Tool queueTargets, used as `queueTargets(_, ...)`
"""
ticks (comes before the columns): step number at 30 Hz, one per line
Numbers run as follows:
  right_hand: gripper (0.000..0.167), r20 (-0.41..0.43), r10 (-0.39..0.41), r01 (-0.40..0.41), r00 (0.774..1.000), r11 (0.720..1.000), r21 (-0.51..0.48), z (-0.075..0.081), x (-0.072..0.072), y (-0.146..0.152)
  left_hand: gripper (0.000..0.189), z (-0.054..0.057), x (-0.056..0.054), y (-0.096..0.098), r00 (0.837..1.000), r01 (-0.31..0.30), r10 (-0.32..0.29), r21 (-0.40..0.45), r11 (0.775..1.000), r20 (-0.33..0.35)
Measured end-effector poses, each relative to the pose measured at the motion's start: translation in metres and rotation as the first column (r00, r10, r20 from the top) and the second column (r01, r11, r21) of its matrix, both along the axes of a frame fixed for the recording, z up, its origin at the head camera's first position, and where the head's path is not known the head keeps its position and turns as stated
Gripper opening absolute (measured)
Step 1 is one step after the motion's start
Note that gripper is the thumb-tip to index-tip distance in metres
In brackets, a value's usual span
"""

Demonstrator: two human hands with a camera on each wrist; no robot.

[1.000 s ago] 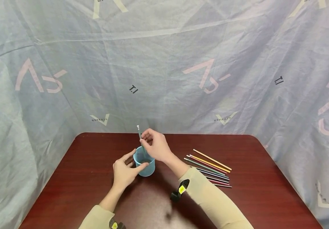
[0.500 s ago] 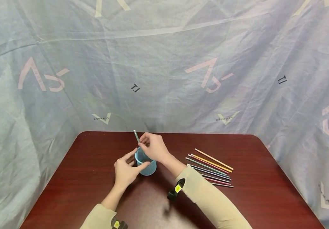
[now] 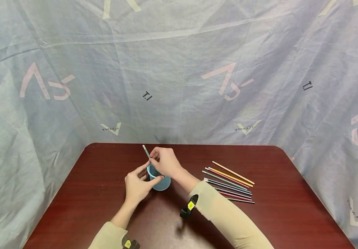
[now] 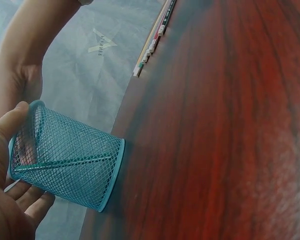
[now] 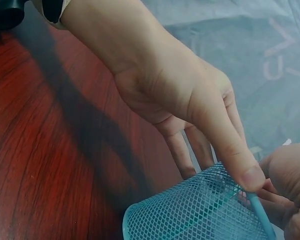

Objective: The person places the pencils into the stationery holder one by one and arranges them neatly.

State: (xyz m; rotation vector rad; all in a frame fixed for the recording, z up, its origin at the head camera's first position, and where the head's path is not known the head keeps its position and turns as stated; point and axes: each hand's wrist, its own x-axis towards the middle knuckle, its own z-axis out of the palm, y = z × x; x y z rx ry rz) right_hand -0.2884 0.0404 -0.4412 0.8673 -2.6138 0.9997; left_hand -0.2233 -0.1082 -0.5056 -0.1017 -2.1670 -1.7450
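A light blue mesh pencil cup (image 3: 161, 183) stands on the dark red table. My left hand (image 3: 137, 186) grips it near the top, thumb on the near side of the rim and fingers round the far side, as the right wrist view shows. Between the thumb and fingers of my right hand (image 3: 167, 162), over the cup's mouth, is a green pencil (image 3: 146, 151) with its white eraser end up. It leans left across the rim. Through the mesh, the lower pencil (image 4: 65, 164) slants down to the cup's floor. The right fingertips are mostly hidden in the left wrist view.
Several pencils (image 3: 231, 173) in yellow, red, green and dark colours lie side by side on the table (image 3: 275, 207), right of the cup. Behind it hangs a grey printed cloth (image 3: 179, 86). My right forearm passes in front of some pencils' ends.
The pencil has sunk lower into the cup and tipped further left. My right hand has moved down with it, while my left hand keeps its hold on the cup.
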Motion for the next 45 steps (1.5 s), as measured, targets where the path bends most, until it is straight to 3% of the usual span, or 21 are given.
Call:
queueTargets(16, 0.007, -0.01, -0.019, 0.019, 1.0, 0.999, 0.029, 0.003, 0.001, 0.002, 0.074, 0.002, 0.0, 0.0, 1.0, -0.006, 0.006, -0.014, 1.0, -0.014)
queueTargets(22, 0.01, -0.02, -0.036, 0.037, 0.999, 0.999, 0.029, 0.012, -0.001, 0.012, 0.076, 0.003, -0.002, 0.001, 1.0, -0.024, 0.024, -0.019, 1.0, -0.001)
queueTargets(33, 0.012, -0.101, -0.063, 0.065, 0.993, 0.998, 0.012, 0.047, -0.001, 0.058, 0.074, 0.002, -0.001, 0.003, 0.998, -0.056, 0.056, -0.015, 0.998, 0.011)
queueTargets(45, 0.012, -0.149, -0.089, 0.091, 0.985, 0.996, 0.008, 0.066, 0.02, 0.113, 0.076, -0.001, -0.001, 0.003, 0.998, -0.053, 0.053, -0.002, 0.999, 0.023)
